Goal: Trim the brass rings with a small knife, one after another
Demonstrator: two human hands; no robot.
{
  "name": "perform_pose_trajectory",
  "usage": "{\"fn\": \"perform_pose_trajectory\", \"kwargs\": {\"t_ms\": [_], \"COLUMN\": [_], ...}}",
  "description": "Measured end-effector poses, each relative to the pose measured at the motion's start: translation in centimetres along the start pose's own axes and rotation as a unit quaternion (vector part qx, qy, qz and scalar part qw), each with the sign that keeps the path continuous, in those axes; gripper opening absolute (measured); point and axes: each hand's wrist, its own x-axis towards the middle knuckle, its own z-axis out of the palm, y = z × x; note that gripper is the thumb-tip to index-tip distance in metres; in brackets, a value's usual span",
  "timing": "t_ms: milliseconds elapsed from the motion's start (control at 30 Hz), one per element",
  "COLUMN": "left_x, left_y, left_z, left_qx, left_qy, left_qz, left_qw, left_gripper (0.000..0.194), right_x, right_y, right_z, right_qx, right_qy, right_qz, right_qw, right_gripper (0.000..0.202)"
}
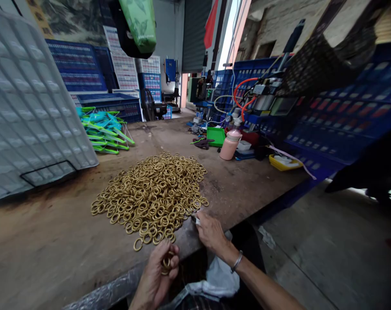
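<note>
A wide heap of brass-coloured rings (159, 185) lies on the brown worktable (234, 185). My left hand (159, 269), palm up at the table's front edge, curls its fingers around several of these rings. Just above that hand, a few loose rings (138, 244) lie at the near edge of the heap. My right hand (210, 230) is at the heap's near right side, fingers bent and pressed together at the tabletop. Something small, dark and white shows at its fingertips, too little to name. A metal bracelet circles the right wrist.
A grey translucent ribbed panel (37, 107) stands at the left, with green and blue plastic pieces (107, 129) behind it. Toward the back right are a pink bottle (230, 145), a green tray (215, 136), a yellow tray (284, 163) and a machine with orange hoses (263, 97).
</note>
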Motion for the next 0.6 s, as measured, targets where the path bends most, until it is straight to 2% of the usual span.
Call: {"fn": "perform_pose_trajectory", "kwargs": {"t_ms": [100,200,267,433,600], "left_x": [0.3,0.5,0.6,0.4,0.4], "left_y": [0.2,0.3,0.4,0.4,0.2], "left_z": [0.1,-0.1,-0.2,-0.5,-0.6], "left_qx": [0.104,0.227,0.284,0.323,0.34], "left_qy": [0.022,0.06,0.06,0.055,0.088], "left_qz": [0.056,0.119,0.144,0.168,0.204], "left_qw": [0.993,0.965,0.946,0.93,0.914], "left_gripper": [0.038,0.04,0.042,0.034,0.028], "right_x": [-0.3,-0.6,-0.8,-0.8,-0.9], "right_y": [-1.3,-3.0,-3.8,-4.8,-5.2], "right_z": [-0.4,-0.7,-0.8,-0.7,-0.1], "right_qx": [0.154,0.289,0.347,0.387,0.418], "right_qy": [-0.037,-0.091,-0.121,-0.173,-0.167], "right_qz": [-0.027,-0.038,-0.034,-0.025,0.007], "right_qw": [0.987,0.952,0.93,0.905,0.893], "right_gripper": [0.013,0.02,0.019,0.019,0.021]}}
